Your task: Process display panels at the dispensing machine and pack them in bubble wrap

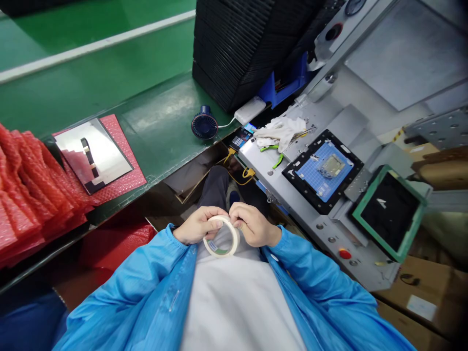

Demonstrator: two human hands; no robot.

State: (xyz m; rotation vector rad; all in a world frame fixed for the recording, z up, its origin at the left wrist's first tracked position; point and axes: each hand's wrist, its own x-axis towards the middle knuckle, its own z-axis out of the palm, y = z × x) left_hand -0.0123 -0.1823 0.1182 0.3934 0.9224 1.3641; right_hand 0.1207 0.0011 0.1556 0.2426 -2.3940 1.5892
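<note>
left hand holds one tape roll, right hand pinches its rim; one fan sits beyond.

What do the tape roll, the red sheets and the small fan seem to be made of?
Tape roll: perhaps matte paper, its edge dull cream. Red sheets: likely glossy plastic bubble wrap, from the dimples. Small fan: probably plastic, from its smooth, moulded-looking ribs.

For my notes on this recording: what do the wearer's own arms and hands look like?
Both arms are in loose, bright blue long sleeves, wrinkled and gathered at the wrists. The left hand and right hand are bare; no gloves, watch or rings show.
</note>
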